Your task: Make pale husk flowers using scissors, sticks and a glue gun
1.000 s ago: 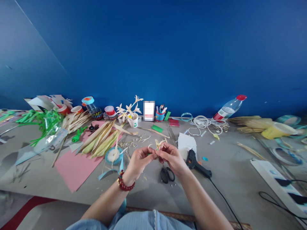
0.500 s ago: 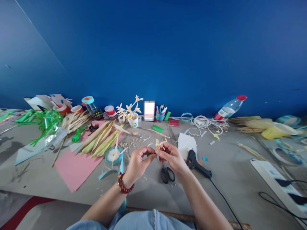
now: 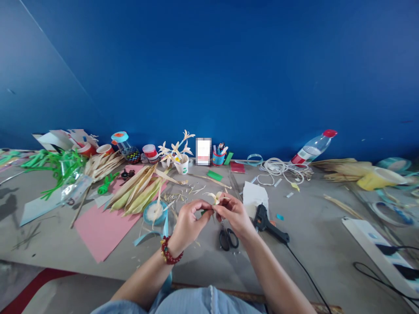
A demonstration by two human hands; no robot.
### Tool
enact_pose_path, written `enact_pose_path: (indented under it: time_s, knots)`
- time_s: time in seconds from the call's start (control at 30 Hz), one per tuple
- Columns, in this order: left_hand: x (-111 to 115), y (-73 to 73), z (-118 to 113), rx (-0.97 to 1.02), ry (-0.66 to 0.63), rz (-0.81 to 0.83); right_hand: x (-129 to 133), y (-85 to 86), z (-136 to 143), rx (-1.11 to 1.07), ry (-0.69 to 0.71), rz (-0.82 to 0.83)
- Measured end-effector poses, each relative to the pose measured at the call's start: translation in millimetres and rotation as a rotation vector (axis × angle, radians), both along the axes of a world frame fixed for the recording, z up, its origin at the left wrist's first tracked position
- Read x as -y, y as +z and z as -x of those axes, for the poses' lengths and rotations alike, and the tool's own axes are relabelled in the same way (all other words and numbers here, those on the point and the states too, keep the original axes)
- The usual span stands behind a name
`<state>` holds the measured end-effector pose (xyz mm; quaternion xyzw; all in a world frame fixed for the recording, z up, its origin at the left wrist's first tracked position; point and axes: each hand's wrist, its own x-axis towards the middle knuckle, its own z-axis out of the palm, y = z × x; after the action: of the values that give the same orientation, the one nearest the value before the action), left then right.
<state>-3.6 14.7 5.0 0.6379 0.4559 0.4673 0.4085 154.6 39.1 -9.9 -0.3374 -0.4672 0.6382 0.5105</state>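
Observation:
A small pale flower of corn husk (image 3: 216,198) rises between my hands, its petals curling outward. Fingers of my left hand (image 3: 193,218) are pinched at its base, where a bit of green shows; the exact grip is partly hidden. From the other side my right hand (image 3: 234,216) closes thumb and fingers on the same flower. Black-handled scissors (image 3: 228,239) lie on the table just below the hands. A black glue gun (image 3: 270,222) rests to the right, partly on a white paper (image 3: 255,196).
Corn husks (image 3: 135,192) lie on pink paper (image 3: 104,231), beside a ribbon roll (image 3: 155,212). Finished husk flowers stand in a white cup (image 3: 181,165). Towards the right are a white cable (image 3: 278,169), a tilted bottle (image 3: 310,150) and a power strip (image 3: 376,248).
The flower has turned between my fingers, and its petals now face another way. Both hands keep nearly the same place.

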Motion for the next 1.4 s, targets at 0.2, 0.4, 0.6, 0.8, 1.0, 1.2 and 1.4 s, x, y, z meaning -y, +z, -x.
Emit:
enact_pose_path:
  time_s: [0.2, 0.4, 0.6, 0.8, 1.0, 1.2, 1.4]
  knots:
    - [-7, -10.0, 2, 0.557, -0.233, 0.444, -1, -0.5, -9, -0.075, 0.211, 0.065]
    - [-8, -15.1, 1, 0.59, -0.205, 0.489, -3, -5.6, -11, -0.034, 0.192, 0.095]
    - [-8, -20.3, 2, 0.23, -0.092, 0.251, -5, -5.2, -8, 0.025, 0.116, 0.08]
    - [-7, -16.7, 1, -0.036, 0.033, 0.011, -6, -10.5, -6, 0.061, 0.042, 0.059]
    - [-8, -16.2, -1, 0.276, -0.104, 0.248, -4, -11.1, -4, 0.021, 0.021, 0.065]
    - [-10, -17.0, 0, 0.635, -0.261, 0.519, -3, -9.8, -9, -0.071, 0.166, 0.127]
    - [-10, -18.6, 0, 0.5, -0.15, 0.448, -4, -10.2, -8, -0.036, 0.132, 0.119]
